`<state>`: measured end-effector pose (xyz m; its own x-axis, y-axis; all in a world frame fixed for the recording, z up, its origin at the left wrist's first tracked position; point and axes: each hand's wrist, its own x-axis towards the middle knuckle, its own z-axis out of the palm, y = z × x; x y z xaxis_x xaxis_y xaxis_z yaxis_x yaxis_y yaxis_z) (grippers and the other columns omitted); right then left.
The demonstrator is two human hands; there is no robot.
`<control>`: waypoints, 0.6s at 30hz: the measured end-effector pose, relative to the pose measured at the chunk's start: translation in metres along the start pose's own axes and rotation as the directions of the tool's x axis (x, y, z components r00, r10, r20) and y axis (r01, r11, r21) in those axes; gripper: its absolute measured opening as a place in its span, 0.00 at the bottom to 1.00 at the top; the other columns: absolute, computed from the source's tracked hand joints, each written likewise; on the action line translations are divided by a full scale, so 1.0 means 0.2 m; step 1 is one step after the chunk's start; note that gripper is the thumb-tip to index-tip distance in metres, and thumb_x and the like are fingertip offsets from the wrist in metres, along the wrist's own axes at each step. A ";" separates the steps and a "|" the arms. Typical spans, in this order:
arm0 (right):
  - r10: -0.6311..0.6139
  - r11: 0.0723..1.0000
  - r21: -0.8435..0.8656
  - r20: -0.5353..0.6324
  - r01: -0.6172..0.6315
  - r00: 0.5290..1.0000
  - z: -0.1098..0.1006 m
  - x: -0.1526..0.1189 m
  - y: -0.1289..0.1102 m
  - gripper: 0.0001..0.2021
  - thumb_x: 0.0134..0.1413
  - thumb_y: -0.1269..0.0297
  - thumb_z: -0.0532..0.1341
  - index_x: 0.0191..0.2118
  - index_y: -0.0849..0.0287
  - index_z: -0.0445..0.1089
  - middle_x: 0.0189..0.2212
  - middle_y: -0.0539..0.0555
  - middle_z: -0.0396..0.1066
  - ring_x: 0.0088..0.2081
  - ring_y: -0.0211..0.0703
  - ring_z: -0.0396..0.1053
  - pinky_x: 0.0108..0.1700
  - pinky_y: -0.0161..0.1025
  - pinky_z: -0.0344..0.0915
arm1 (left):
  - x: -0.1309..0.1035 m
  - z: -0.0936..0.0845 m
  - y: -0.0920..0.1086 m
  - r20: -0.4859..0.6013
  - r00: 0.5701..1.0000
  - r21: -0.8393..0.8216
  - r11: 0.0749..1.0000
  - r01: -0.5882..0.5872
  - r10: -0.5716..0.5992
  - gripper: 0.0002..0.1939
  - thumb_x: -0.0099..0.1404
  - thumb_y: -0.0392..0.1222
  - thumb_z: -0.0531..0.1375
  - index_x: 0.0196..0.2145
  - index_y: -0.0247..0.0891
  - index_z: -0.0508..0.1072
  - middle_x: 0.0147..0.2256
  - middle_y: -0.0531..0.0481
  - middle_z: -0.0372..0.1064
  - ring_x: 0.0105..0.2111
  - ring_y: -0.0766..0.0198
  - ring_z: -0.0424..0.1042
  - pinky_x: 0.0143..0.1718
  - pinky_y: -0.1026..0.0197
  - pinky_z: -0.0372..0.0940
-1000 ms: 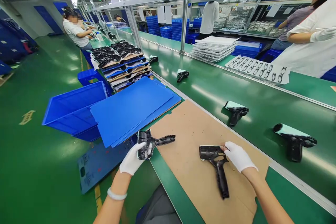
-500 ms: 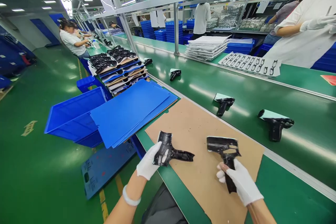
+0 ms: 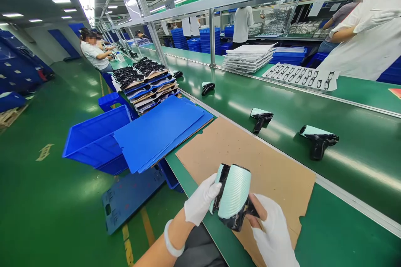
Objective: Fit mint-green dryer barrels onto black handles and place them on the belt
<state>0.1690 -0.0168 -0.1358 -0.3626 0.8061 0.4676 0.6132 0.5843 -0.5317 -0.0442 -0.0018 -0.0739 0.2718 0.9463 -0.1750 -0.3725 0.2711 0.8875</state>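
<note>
Above the cardboard sheet, my gloved left hand grips a black pistol-shaped plastic housing half, mostly hidden behind a second one. That second housing half has a ribbed mint-green outer face turned up toward me. My gloved right hand is closed around its black handle, thumb and fingertips bare of glove. The two halves are side by side, close together; whether they touch I cannot tell. Similar mint-and-black housing parts lie on the green belt beyond, the nearest one at the right.
Blue plastic sheets lie left of the cardboard, before a layered stack of black parts. A blue bin stands below on the left. A metal rail edges the belt. Across it are a tray of small parts and a person in white.
Both hands have come together, bringing the two housing halves side by side. The right one has turned from its black inner side to its mint-green face. Parts on the belt have shifted slightly left.
</note>
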 end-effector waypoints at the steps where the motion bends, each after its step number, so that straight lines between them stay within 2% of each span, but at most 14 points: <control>1: -0.030 1.000 -0.005 0.010 0.030 1.000 0.00 0.00 0.00 0.24 0.63 0.69 0.51 0.63 0.49 0.56 0.40 0.58 0.74 0.40 0.49 0.73 0.40 0.44 0.70 | 0.00 0.01 0.00 0.013 1.000 0.007 1.000 0.001 -0.001 0.33 0.59 0.64 0.64 0.53 0.37 0.75 0.50 0.41 0.74 0.52 0.46 0.69 0.58 0.50 0.60; 4: -0.104 0.993 -0.062 -0.031 0.102 0.994 0.02 -0.01 0.01 0.30 0.63 0.71 0.52 0.68 0.49 0.46 0.44 0.60 0.73 0.43 0.50 0.73 0.43 0.48 0.70 | -0.01 0.02 -0.01 0.047 0.999 0.012 1.000 0.015 -0.015 0.36 0.58 0.66 0.63 0.55 0.37 0.73 0.52 0.39 0.73 0.53 0.45 0.70 0.57 0.48 0.61; 7: -0.168 0.980 -0.111 -0.033 0.163 0.985 0.02 -0.01 0.01 0.34 0.62 0.73 0.52 0.70 0.52 0.42 0.39 0.59 0.73 0.38 0.49 0.72 0.37 0.44 0.70 | -0.02 0.02 -0.02 0.065 0.998 0.000 1.000 0.023 -0.023 0.36 0.59 0.67 0.62 0.54 0.37 0.73 0.51 0.39 0.73 0.51 0.46 0.70 0.55 0.49 0.62; 9: -0.184 0.972 -0.153 -0.011 0.180 0.983 0.02 -0.01 -0.01 0.35 0.61 0.76 0.51 0.70 0.52 0.42 0.37 0.58 0.72 0.35 0.47 0.71 0.35 0.42 0.69 | -0.02 0.02 -0.02 0.073 0.997 -0.014 0.999 0.038 -0.037 0.36 0.57 0.67 0.63 0.53 0.37 0.74 0.48 0.40 0.74 0.48 0.49 0.71 0.53 0.52 0.64; 11: -0.187 0.959 -0.221 -0.028 0.176 0.982 0.04 -0.01 -0.02 0.35 0.60 0.77 0.50 0.71 0.53 0.42 0.40 0.60 0.72 0.38 0.49 0.71 0.37 0.44 0.70 | -0.02 0.03 -0.03 0.083 0.994 -0.030 0.997 0.070 -0.067 0.33 0.54 0.65 0.67 0.49 0.37 0.76 0.42 0.43 0.75 0.42 0.54 0.72 0.47 0.55 0.66; 14: -0.194 0.939 -0.309 -0.108 0.152 0.975 0.08 -0.02 -0.04 0.35 0.58 0.79 0.51 0.70 0.58 0.44 0.47 0.66 0.71 0.47 0.57 0.70 0.42 0.51 0.72 | -0.02 0.05 -0.03 0.076 0.991 -0.053 0.992 0.116 -0.112 0.26 0.51 0.58 0.72 0.40 0.37 0.77 0.33 0.49 0.74 0.33 0.60 0.71 0.37 0.60 0.66; 16: -0.211 0.923 -0.360 -0.172 0.138 0.962 0.11 -0.03 -0.03 0.35 0.55 0.81 0.51 0.68 0.57 0.47 0.47 0.68 0.72 0.47 0.59 0.71 0.40 0.53 0.72 | -0.02 0.06 -0.04 0.061 0.991 -0.061 0.990 0.125 -0.121 0.23 0.52 0.57 0.72 0.36 0.36 0.77 0.30 0.50 0.73 0.30 0.61 0.70 0.34 0.60 0.66; 18: -0.134 0.963 -0.256 -0.206 0.078 0.969 0.14 -0.04 -0.04 0.33 0.54 0.81 0.50 0.65 0.52 0.54 0.45 0.64 0.74 0.42 0.57 0.73 0.38 0.51 0.71 | -0.03 0.08 -0.05 0.046 0.992 -0.061 0.991 0.116 -0.114 0.23 0.56 0.60 0.68 0.36 0.36 0.77 0.31 0.48 0.74 0.31 0.59 0.71 0.35 0.59 0.66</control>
<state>0.1469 -0.0240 -0.1558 -0.2890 0.6841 0.6697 0.7423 0.6019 -0.2945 -0.0284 -0.0120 -0.0746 0.3525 0.9004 -0.2549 -0.3922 0.3895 0.8333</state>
